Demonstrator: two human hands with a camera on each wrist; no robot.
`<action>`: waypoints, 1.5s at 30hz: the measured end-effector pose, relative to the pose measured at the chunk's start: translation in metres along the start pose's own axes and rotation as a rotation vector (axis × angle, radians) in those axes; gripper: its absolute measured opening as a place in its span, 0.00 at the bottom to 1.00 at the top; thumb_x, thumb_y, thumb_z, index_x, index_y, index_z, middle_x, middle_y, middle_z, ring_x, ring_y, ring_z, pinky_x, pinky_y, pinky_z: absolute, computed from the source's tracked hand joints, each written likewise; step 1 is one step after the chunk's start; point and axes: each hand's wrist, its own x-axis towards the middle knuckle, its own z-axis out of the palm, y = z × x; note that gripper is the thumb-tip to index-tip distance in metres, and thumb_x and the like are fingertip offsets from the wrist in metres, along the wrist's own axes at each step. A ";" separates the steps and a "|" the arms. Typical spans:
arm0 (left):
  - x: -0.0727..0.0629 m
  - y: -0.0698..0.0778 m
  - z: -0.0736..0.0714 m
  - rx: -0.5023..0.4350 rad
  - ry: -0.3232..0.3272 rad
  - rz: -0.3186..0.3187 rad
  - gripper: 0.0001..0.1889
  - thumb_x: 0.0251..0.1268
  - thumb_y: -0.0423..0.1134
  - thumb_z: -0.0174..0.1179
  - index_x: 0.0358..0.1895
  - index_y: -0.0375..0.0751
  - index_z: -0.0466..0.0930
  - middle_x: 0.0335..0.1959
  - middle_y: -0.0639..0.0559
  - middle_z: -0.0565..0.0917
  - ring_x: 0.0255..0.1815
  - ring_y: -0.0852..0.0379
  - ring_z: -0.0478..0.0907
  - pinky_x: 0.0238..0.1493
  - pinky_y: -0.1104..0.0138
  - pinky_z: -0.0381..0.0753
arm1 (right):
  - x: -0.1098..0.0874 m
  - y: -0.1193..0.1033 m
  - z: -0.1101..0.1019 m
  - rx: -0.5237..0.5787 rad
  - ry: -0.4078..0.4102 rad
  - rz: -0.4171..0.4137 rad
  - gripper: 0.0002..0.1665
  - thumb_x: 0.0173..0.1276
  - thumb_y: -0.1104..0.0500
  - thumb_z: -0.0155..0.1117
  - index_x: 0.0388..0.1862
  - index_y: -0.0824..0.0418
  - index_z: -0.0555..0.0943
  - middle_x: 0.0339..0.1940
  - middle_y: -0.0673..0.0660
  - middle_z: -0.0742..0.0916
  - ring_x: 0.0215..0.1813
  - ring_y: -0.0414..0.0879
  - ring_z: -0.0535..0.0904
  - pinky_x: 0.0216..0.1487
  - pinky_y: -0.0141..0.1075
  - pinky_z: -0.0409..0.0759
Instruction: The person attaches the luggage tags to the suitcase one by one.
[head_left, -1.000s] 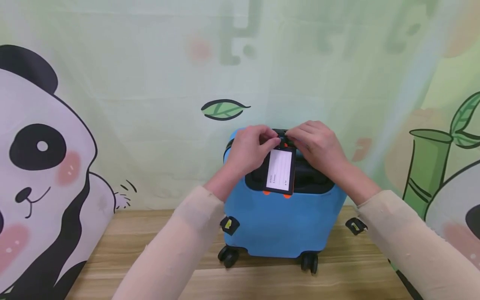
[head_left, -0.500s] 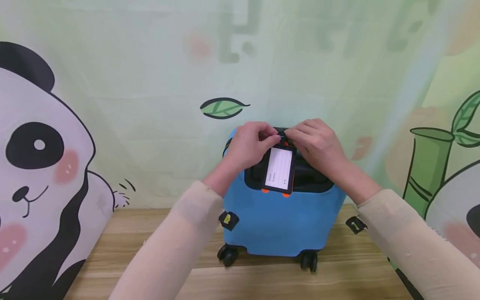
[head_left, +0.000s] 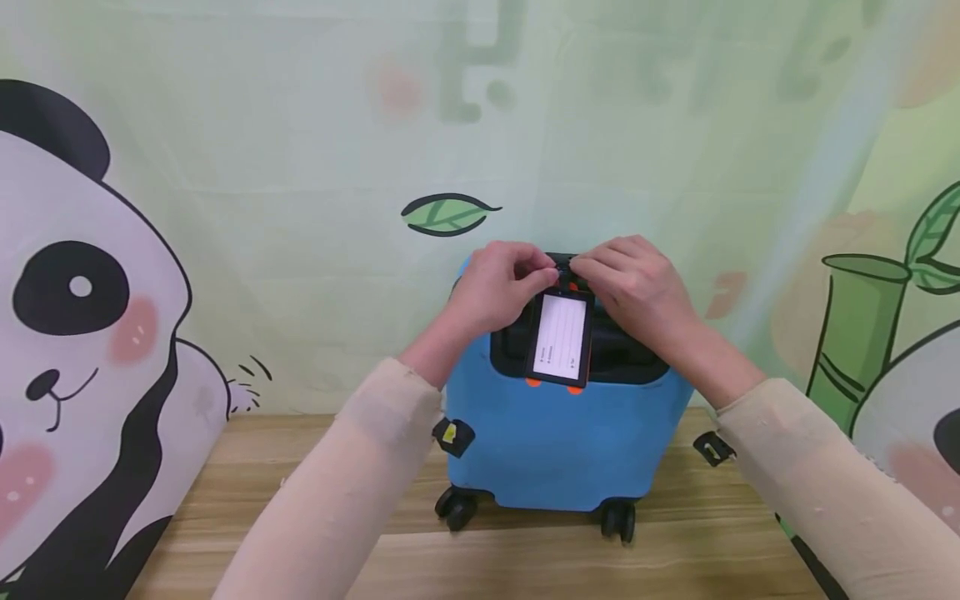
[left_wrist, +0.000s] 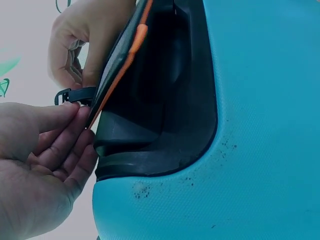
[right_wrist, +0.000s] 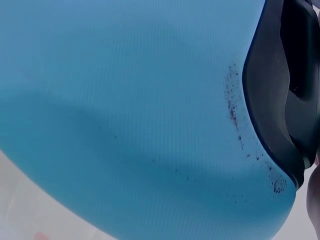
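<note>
A blue suitcase (head_left: 555, 442) with a black recessed handle area (head_left: 622, 346) stands upright in the head view. Over its front hangs a luggage tag (head_left: 559, 337), black and orange with a white card, by a black strap (left_wrist: 80, 95) at the top handle. My left hand (head_left: 498, 287) pinches the strap between thumb and fingertips, beside its small buckle (left_wrist: 62, 96). From the other side, my right hand (head_left: 633, 283) pinches the strap close to the left fingertips. The right wrist view mostly holds the suitcase shell (right_wrist: 140, 120), with only a sliver of fingers (right_wrist: 314, 197) at its edge.
The suitcase's black wheels (head_left: 457, 507) rest on a wood-grain surface (head_left: 300, 500). Close behind is a pale green backdrop (head_left: 300, 167) printed with pandas, bamboo and a leaf. Black wrist mounts (head_left: 454, 437) show beside both sleeves.
Both hands keep their hold at the strap, with only tiny finger shifts. The head view has tilted slightly, so the scene sits a little higher; the tag hangs much as before.
</note>
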 end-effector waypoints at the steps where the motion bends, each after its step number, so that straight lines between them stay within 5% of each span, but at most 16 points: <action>1: 0.000 0.000 0.000 -0.004 -0.002 0.005 0.11 0.78 0.44 0.66 0.53 0.43 0.90 0.44 0.50 0.89 0.42 0.52 0.81 0.45 0.62 0.81 | 0.000 0.000 0.000 -0.005 -0.002 -0.004 0.12 0.64 0.71 0.78 0.47 0.68 0.89 0.42 0.65 0.92 0.43 0.60 0.88 0.50 0.53 0.86; 14: 0.001 0.002 0.000 0.008 -0.023 -0.006 0.11 0.79 0.44 0.65 0.52 0.43 0.89 0.43 0.51 0.89 0.43 0.53 0.81 0.46 0.63 0.81 | -0.002 -0.002 0.000 0.069 0.020 0.061 0.10 0.65 0.69 0.78 0.45 0.68 0.88 0.40 0.65 0.92 0.42 0.60 0.87 0.51 0.54 0.85; 30: -0.002 0.005 0.004 0.036 0.028 0.021 0.09 0.80 0.43 0.64 0.51 0.42 0.87 0.43 0.50 0.89 0.42 0.53 0.82 0.44 0.62 0.81 | -0.001 -0.003 0.000 0.081 0.042 0.059 0.09 0.64 0.70 0.79 0.42 0.68 0.88 0.36 0.65 0.92 0.38 0.60 0.87 0.48 0.54 0.85; 45: 0.001 0.006 0.000 0.017 -0.025 0.018 0.09 0.79 0.43 0.65 0.50 0.42 0.89 0.43 0.51 0.89 0.45 0.53 0.81 0.46 0.62 0.82 | -0.004 -0.003 -0.002 0.083 0.028 0.068 0.10 0.64 0.70 0.80 0.42 0.68 0.87 0.37 0.65 0.91 0.39 0.59 0.85 0.48 0.54 0.85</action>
